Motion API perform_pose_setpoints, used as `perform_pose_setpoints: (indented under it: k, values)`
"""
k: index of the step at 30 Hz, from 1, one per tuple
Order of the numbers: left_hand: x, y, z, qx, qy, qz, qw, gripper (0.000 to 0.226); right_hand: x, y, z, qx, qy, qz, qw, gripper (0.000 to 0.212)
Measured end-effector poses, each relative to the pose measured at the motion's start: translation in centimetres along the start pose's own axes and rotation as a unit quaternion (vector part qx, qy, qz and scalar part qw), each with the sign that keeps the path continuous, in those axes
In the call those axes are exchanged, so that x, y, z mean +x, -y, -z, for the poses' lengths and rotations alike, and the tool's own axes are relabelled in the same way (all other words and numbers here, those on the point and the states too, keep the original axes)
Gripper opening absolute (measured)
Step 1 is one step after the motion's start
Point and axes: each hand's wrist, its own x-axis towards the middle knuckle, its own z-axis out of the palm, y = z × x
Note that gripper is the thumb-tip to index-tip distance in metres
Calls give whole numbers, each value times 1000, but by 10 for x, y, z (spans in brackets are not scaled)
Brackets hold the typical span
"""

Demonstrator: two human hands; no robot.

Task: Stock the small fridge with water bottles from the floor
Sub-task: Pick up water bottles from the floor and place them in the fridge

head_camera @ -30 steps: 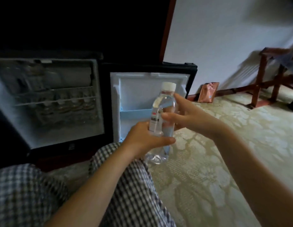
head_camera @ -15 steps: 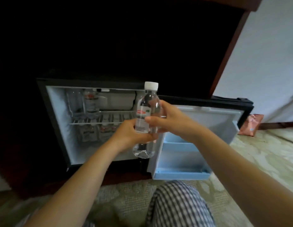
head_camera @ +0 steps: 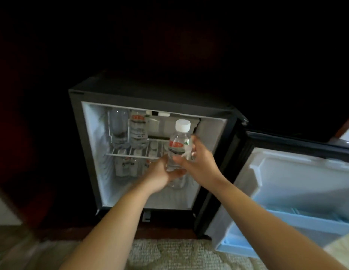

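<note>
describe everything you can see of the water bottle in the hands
The water bottle is clear plastic with a white screw cap and a red-banded label. It is held upright in front of the open fridge. The left hand grips its lower body; the right hand holds its middle.

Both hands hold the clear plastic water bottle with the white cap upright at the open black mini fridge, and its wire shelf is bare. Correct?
Not quite: the head view shows two clear plastic bottles standing on the white wire shelf. The rest holds: left hand and right hand hold the white-capped clear water bottle upright at the open black mini fridge.
</note>
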Motion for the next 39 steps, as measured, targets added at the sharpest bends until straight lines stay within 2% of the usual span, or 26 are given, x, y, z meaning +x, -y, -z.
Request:
perform_pose_setpoints:
  k: [2, 6, 11, 17, 21, 27, 35, 39]
  values:
    - [10, 10, 1, 6, -20, 9, 1000, 37, 11, -5, -9, -6, 3, -4, 1000, 51]
    - [25, 19, 1, 25, -62, 45, 997, 54, 29, -14, -20, -15, 1, -14, 1000, 57]
    - [38, 18, 0, 16, -68, 65, 995, 67, 48, -18, -24, -2, -15, -35, 999, 60]
    - [52, 23, -1, -22, -80, 33, 996, 65, 71, -20, -29, -16, -39, -21, 999, 57]
    - [59, 26, 1, -49, -91, 11, 995, 59, 81, -20, -34, -16, -51, 4, 999, 46]
    - [68, 26, 9, -40, -133, 5, 990, 54, 89, -20, -39, -10, -45, 34, 998, 58]
    - [82, 25, 1, -44, -141, 15, 989, 51, 97, -30, -26, -20, -64, -13, 998, 52]
    - [88, 27, -2, -51, -137, 15, 989, 51, 112, -30, -28, -48, -55, -33, 997, 59]
